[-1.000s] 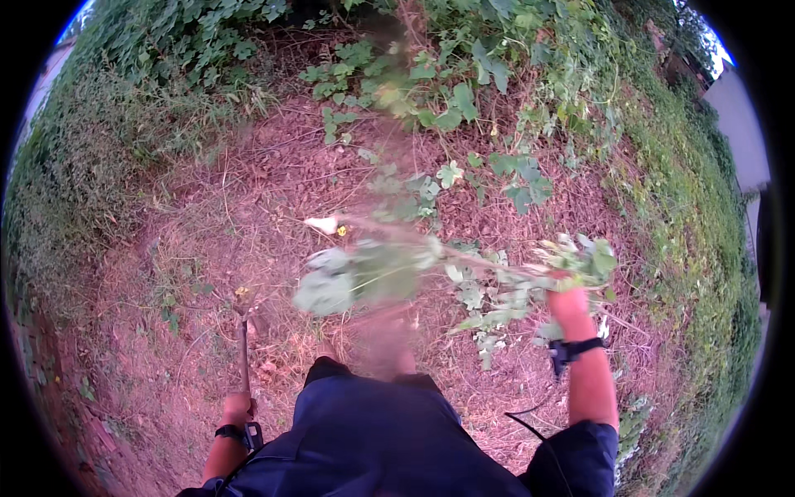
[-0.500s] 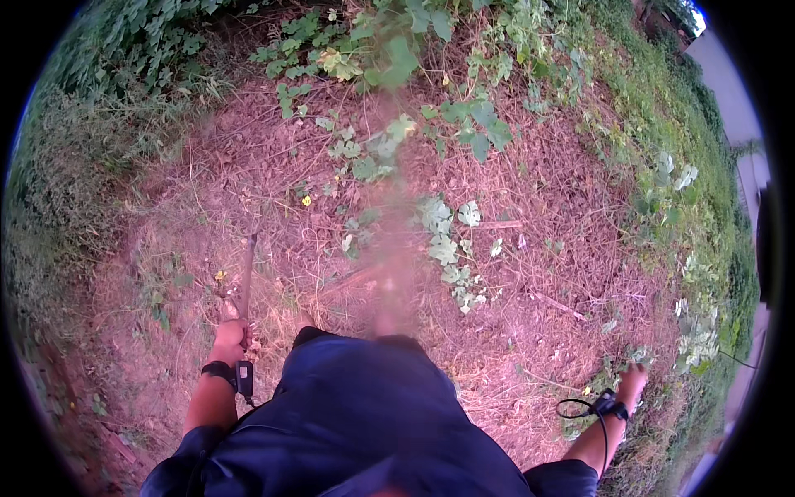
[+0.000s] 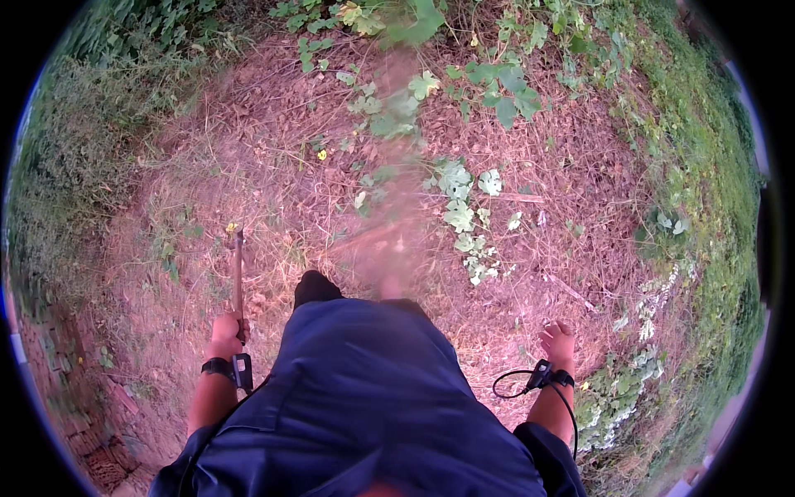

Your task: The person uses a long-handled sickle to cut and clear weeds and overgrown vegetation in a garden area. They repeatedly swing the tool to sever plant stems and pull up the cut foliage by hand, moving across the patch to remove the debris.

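My left hand (image 3: 227, 331) is wrapped round the lower end of a long, thin wooden-handled tool (image 3: 238, 277). It points forward over the ground, and its dark far end, beside a small yellow flower (image 3: 232, 227), is too small to make out. On the other side, my right hand (image 3: 557, 340) hangs over dry stalks with its fingers loosely bent and apart; nothing shows in it. Close by that hand, to its right, lies a leafy vine (image 3: 621, 389) with pale leaf undersides.
Dry stems and brown leaves cover the ground (image 3: 273, 190). A green vine (image 3: 460, 215) trails ahead of me, right of centre. Dense weeds (image 3: 74, 166) rise on the left, and a green bank (image 3: 704, 207) runs along the right. My dark shoe (image 3: 315, 287) steps forward.
My right hand has swung inward, away from the leaves at the right. My left hand still grips the tool. A dark shoe has come forward, and the ground has shifted upward in view.
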A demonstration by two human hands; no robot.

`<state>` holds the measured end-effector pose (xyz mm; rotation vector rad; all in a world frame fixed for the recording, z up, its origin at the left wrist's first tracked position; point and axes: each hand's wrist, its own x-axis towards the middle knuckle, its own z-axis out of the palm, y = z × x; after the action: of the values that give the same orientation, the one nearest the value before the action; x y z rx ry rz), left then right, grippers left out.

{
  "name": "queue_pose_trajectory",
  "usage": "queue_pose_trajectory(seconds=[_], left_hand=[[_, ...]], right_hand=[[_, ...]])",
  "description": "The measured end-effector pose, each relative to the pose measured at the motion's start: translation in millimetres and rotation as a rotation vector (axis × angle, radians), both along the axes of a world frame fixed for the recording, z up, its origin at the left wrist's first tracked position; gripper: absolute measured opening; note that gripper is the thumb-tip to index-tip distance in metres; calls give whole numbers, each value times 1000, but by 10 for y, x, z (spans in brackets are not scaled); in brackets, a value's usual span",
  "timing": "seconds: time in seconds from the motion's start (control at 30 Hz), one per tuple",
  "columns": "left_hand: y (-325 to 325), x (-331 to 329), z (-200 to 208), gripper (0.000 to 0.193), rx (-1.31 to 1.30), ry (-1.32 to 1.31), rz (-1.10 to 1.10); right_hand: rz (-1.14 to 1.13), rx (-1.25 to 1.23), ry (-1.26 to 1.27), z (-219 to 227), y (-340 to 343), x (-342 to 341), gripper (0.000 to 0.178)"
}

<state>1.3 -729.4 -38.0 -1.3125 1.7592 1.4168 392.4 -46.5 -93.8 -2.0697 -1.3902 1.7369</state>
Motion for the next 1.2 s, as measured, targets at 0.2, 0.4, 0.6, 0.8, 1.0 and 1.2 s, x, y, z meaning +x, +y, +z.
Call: queue_pose_trajectory(seconds=[0.2,0.4,0.6,0.8,1.0,1.2], left_hand=[[-171,305,-105,9,25,-12,123],[-164,295,-126,14,-46,-29,97],[43,-140,-132,15,-37,-27,34],[556,-960,-222,14,242,72,-68],[1110,-1940,-404,16,341,34,-63],[1439,-2710,-1007,18,256,147,-193]], right_hand=[[102,6,-49,-6,174,-502,49],[229,-51,-6,-229,72,-1118,43],[390,-54,-62,-301,-138,-1825,34],[816,-139,-29,-344,-671,-3169,46],[1540,-59,51,-279,-1664,-5005,49],[1553,-102,108,-434,-1801,-5593,47]])
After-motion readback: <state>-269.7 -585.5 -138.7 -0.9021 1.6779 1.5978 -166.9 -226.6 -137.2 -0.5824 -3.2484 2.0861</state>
